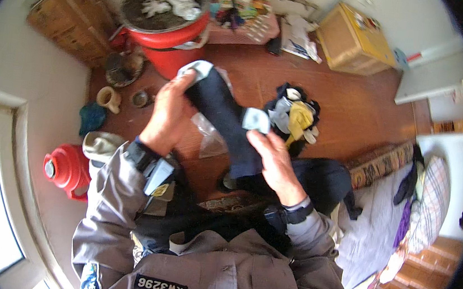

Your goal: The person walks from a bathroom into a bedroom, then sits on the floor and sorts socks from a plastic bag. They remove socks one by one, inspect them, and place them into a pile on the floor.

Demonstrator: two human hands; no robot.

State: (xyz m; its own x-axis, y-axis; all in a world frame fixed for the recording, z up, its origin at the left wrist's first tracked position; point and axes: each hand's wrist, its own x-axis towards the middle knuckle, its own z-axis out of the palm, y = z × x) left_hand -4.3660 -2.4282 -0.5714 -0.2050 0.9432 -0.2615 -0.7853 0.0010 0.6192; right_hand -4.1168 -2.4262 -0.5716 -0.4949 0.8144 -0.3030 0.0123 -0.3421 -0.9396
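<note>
A dark navy sock [218, 101] with a pale toe and heel stretches between my two hands, above the floor. My left hand [168, 112] grips its pale toe end, thumb on top. Lower down, my right hand [274, 164] holds the sock beside its pale heel, fingers curled at the edge. The cuff end hangs towards my lap. Partly hidden behind the sock is a transparent plastic wrapper [210, 140]. A pile of socks or small garments [292, 112], dark, grey, white and yellow, lies on the floor beyond my right hand.
A red bucket [165, 48] with a metal basin on top stands ahead left. Behind are a pink basket [243, 33] and a yellow cardboard box [354, 41]. A red thermos [67, 171] is at my left. A bed with a grey sheet [367, 239] lies right.
</note>
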